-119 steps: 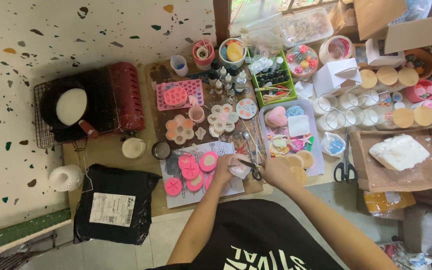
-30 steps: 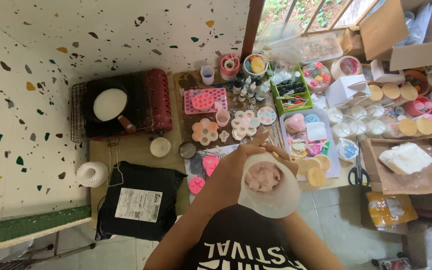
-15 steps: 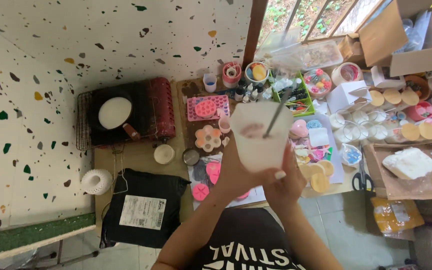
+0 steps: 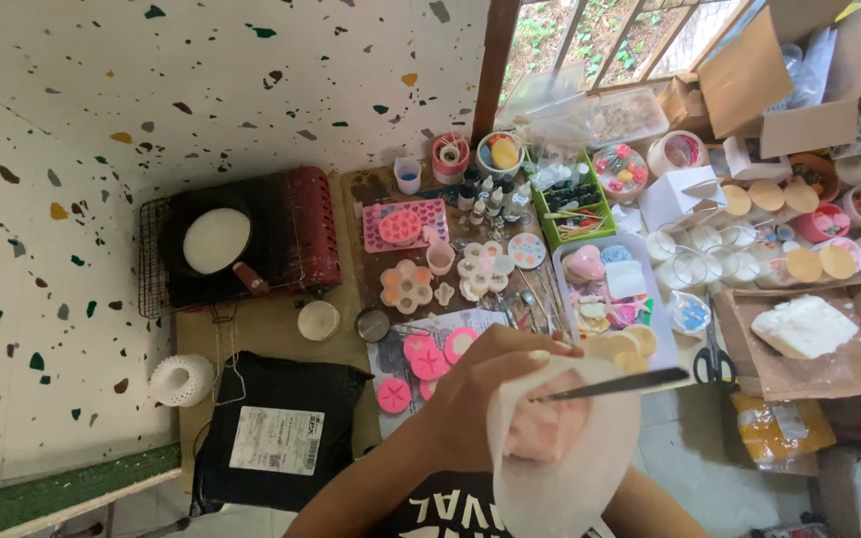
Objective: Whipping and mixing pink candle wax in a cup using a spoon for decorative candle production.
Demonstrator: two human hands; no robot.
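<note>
A white piping bag (image 4: 560, 453) filled with pink paste is held close under the camera, above the near edge of the table (image 4: 281, 329). The left hand (image 4: 485, 394) is closed around the bag's side. A thin dark tool (image 4: 615, 384) lies across the bag's top; the right hand is hidden behind the bag, so its grip cannot be told. A black flat package (image 4: 276, 428) with a white rectangular label (image 4: 273, 440) lies left of the arms. Pink round moulded pieces (image 4: 421, 364) rest on paper just beyond the left hand. An open brown cardboard box (image 4: 819, 344) holding a white block sits well to the right.
</note>
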